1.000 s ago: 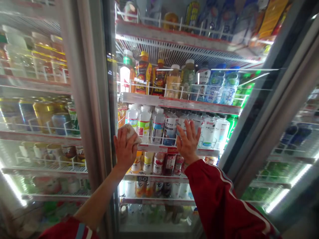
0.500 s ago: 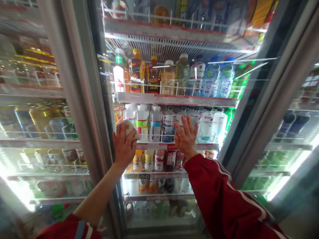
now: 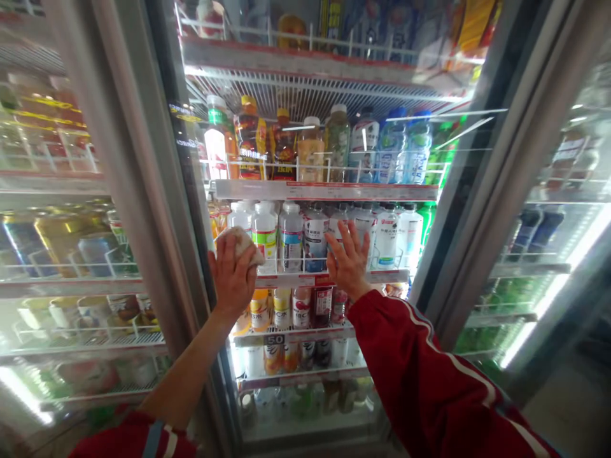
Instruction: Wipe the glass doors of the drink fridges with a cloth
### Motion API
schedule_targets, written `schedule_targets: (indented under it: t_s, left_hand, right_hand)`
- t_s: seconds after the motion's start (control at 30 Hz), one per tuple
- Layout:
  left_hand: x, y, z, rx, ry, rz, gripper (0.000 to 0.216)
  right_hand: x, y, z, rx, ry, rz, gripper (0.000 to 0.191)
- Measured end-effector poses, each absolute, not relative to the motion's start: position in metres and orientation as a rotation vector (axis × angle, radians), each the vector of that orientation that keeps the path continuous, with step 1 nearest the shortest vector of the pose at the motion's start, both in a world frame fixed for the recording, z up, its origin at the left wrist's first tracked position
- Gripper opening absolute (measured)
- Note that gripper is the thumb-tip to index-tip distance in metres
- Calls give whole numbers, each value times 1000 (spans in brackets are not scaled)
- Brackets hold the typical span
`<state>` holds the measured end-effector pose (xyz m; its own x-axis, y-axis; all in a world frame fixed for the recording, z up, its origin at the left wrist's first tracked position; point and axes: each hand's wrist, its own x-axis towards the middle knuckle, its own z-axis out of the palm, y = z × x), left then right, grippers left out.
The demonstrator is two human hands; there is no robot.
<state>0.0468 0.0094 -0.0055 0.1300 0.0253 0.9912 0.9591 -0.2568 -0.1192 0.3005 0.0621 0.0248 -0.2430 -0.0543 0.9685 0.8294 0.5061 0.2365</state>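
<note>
My left hand [image 3: 232,277] presses a crumpled pale cloth [image 3: 243,244] against the glass door [image 3: 310,242] of a drinks fridge, near the door's left edge. Fingers are curled over the cloth. My right hand [image 3: 347,257] lies flat on the same glass a little to the right, fingers spread and empty. Both hands sit at the height of a shelf of white-capped bottles [image 3: 291,232]. My right arm wears a red sleeve with white stripes [image 3: 429,381]; the left sleeve is pushed up.
A grey door frame [image 3: 138,191] separates this door from another fridge door with cans [image 3: 62,235] at left. A slanted frame [image 3: 496,184] borders a further glass door at right. Shelves above and below hold several bottles.
Both hands have slid slightly left and up on the glass as the view shifted; the cloth stays under my left hand and the right palm stays flat.
</note>
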Motion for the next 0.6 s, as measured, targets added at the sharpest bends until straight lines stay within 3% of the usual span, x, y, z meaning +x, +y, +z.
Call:
schedule_targets:
  t_s: [0.23,0.47,0.6]
  left_hand:
    - [54,11,-19,-1638,-888,-1123,44]
    - [46,14,-2,-1526,-944,-1310,49]
    - [69,14,-7,-1635,-883,-1218,44]
  right_hand:
    - [300,61,26,-657,-1599,-968,40]
    - [301,62,24,-752,-1626,-958,39]
    - [301,62,25,-763,-1623,-965,39]
